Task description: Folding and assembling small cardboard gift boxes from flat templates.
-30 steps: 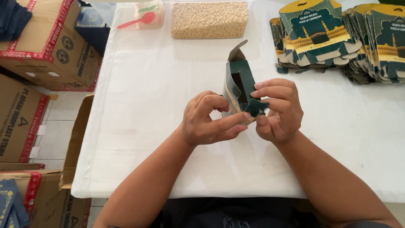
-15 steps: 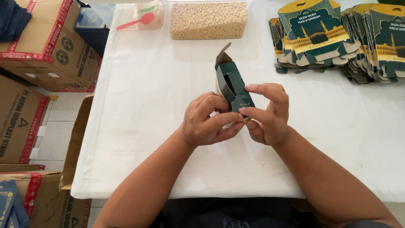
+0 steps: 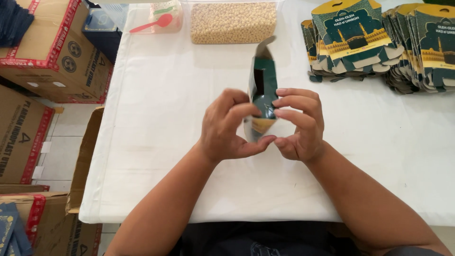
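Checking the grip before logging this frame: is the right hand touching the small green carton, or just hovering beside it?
Touching. In the head view the right hand presses its fingertips against the green carton, with the left hand gripping the other side.

Dark green folding carton [image 3: 263, 90] with a yellow-gold lower band and grey-white inner flap; white cloth on the desk [image 3: 156, 118]; stacked flat cartons [image 3: 353, 40] in dark green with gold arched tops; beige pellets in a clear bag [image 3: 233, 22]; red spoon [image 3: 152, 23]; brown boxes [image 3: 45, 52] with red-and-white tape.
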